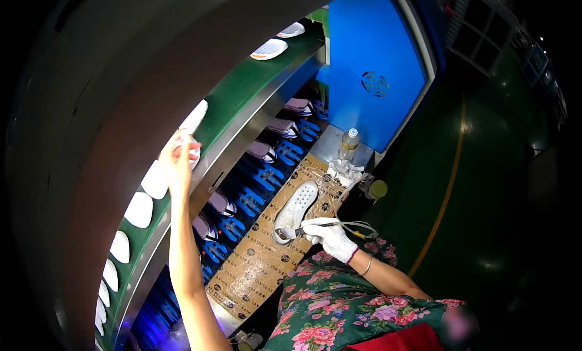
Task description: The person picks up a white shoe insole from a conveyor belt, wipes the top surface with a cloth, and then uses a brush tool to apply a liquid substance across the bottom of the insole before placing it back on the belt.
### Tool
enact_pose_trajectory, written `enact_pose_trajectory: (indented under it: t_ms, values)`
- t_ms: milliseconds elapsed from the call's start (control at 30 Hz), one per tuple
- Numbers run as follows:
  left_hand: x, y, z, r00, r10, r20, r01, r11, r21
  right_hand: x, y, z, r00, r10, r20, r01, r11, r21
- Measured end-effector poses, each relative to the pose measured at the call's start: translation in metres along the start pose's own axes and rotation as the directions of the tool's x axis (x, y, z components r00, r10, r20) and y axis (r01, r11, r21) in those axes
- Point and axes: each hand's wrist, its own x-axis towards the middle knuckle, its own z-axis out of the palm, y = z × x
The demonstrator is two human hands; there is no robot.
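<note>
My bare left hand (179, 156) reaches up to the upper green belt (242, 90) and closes its fingers on a white sole (194, 122) lying there. My right hand (330, 236), in a white glove, grips a small brush tool (291, 233) with a thin cable trailing from it. The brush tip touches the heel end of a perforated white sole (295, 205). That sole lies flat on a brown cardboard-covered work surface (254, 266) in front of me.
More white soles (138, 209) line the green belt. Below it a lower conveyor carries shoes (282, 128) on blue holders (267, 176). A blue machine housing (370, 66), a plastic bottle (348, 143), a crumpled cloth (344, 170) and a yellow-lidded jar (377, 189) stand at the bench's far end.
</note>
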Motion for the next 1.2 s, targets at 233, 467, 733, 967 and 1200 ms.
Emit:
enact_pose_trajectory:
  t_ms: [233, 467, 733, 967, 1200]
  values:
    - [-0.124, -0.018, -0.136, 0.834, 0.14, -0.534, -0.316, 0.914, -0.254, 0.005, 0.004, 0.028, 0.995, 0.008, 0.102, -0.03, 0.976, 0.216]
    - [-0.256, -0.02, -0.169, 0.849, -0.368, -0.378, 0.128, 0.839, -0.528, -0.019, -0.025, 0.095, 0.968, 0.034, 0.247, -0.116, 0.938, 0.327]
    - [-0.377, -0.07, -0.075, 0.63, -0.717, 0.298, 0.468, 0.044, -0.883, -0.056, 0.002, 0.187, 0.849, 0.018, 0.528, -0.031, 0.999, 0.017]
    - [-0.406, -0.032, -0.066, 0.754, -0.449, 0.479, 0.427, -0.219, -0.877, -0.059, 0.027, 0.203, 0.767, -0.109, 0.632, 0.333, 0.91, -0.248]
    - [-0.366, 0.003, -0.065, 0.776, -0.606, 0.174, 0.146, -0.096, -0.985, -0.057, 0.022, 0.225, 0.436, -0.43, 0.79, 0.851, 0.482, -0.207]
